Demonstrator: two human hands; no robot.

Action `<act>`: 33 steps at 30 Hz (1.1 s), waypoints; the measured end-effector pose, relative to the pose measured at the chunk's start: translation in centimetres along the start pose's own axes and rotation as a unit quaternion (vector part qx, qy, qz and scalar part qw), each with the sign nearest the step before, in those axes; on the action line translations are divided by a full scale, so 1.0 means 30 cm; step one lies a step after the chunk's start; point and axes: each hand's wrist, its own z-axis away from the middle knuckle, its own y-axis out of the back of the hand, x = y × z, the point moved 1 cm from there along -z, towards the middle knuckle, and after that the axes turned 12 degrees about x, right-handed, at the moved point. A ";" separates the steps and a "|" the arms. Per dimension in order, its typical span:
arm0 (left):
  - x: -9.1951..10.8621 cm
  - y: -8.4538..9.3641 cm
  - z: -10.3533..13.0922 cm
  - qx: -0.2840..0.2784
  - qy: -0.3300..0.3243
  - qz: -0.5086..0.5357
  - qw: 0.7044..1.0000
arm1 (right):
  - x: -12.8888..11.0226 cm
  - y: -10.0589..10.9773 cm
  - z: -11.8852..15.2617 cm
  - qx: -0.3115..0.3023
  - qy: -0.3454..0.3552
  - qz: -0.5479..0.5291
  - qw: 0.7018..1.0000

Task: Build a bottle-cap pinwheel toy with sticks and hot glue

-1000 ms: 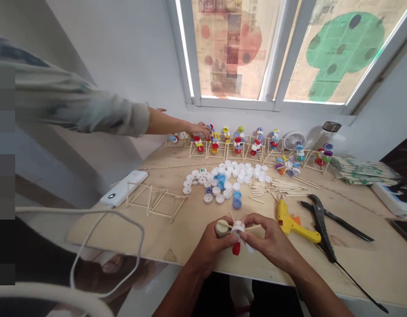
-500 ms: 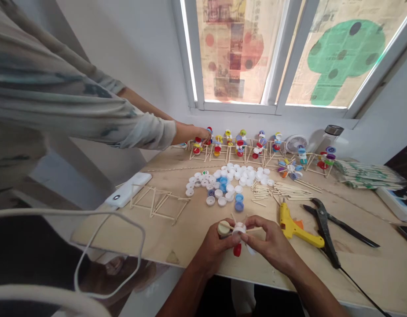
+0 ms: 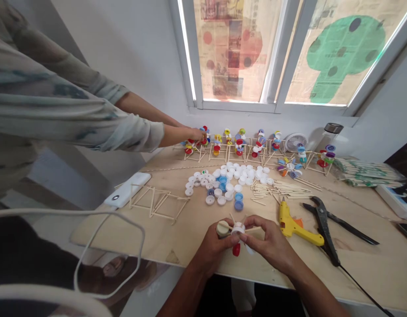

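Near the table's front edge, my left hand (image 3: pixel 212 246) and my right hand (image 3: pixel 271 240) both grip a small wheel of bottle caps and sticks (image 3: pixel 238 229). Its hub is a white cap with wooden sticks radiating out. A red cap (image 3: pixel 236 249) hangs below, a pale cap (image 3: pixel 222 227) sits by my left fingers, and something whitish is under my right fingers. My thumbs meet at the hub. Beyond my hands lie loose white and blue bottle caps (image 3: pixel 238 205). To the right rests a yellow glue gun (image 3: pixel 297 229).
Black-handled pliers (image 3: pixel 322 224) lie beside the glue gun. Wooden sticks (image 3: pixel 291 190) are piled behind it. A stick frame (image 3: pixel 160 202) and a white power strip (image 3: pixel 128 190) are left. Cap wheels on stick frames (image 3: pixel 239 147) line the wall, where another person's hand (image 3: pixel 197 135) reaches.
The other person's hands have shifted left, and the cap wheel and frame there have moved left with them. My hands keep nearly the same hold on the wheel.
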 end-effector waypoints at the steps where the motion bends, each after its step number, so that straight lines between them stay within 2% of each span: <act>1: -0.001 0.000 0.000 0.001 0.000 0.001 1.000 | -0.001 0.000 0.001 0.001 -0.001 -0.001 1.000; 33: 0.014 -0.011 0.012 -0.001 0.003 -0.002 1.000 | -0.007 0.011 0.009 0.000 0.016 0.006 1.000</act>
